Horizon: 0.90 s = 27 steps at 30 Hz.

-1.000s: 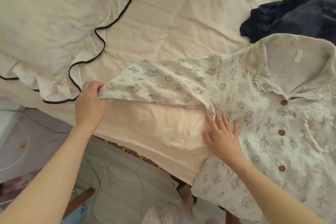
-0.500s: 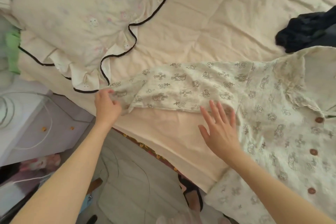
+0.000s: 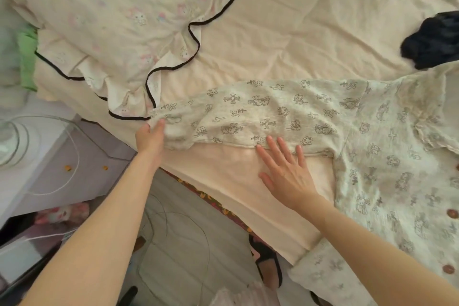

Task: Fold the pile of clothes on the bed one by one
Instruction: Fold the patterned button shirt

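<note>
Shirt [image 3: 310, 117]: pale cream, printed with grey crosses and small cartoon figures; brown buttons [image 3: 452, 213].
Sheet [image 3: 310, 32]: plain cream-peach.
Pillowcase [image 3: 111, 12]: off-white, faint pink cartoon print, dark brown piped edge.
Dark garment [image 3: 432, 42]: navy.
Cloth [image 3: 28, 57] at far left: bright green.
Slipper [image 3: 267, 259]: black.
</note>
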Each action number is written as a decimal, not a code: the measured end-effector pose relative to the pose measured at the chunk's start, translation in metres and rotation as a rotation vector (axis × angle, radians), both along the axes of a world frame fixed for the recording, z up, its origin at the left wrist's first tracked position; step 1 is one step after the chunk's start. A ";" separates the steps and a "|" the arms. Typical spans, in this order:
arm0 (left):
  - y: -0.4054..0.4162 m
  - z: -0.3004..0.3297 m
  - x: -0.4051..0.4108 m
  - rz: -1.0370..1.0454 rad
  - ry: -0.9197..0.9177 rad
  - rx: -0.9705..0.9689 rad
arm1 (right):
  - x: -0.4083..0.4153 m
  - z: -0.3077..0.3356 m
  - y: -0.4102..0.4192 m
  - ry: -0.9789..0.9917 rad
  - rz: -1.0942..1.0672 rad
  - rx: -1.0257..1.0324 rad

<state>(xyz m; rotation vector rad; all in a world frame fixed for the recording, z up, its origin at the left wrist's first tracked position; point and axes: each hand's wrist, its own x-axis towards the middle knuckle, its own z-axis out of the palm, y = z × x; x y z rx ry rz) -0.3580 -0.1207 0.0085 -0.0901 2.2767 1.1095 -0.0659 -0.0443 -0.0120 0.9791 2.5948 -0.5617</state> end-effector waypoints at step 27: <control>0.121 0.181 0.286 -1.029 0.443 0.551 | 0.215 0.126 0.018 0.917 -1.572 -1.091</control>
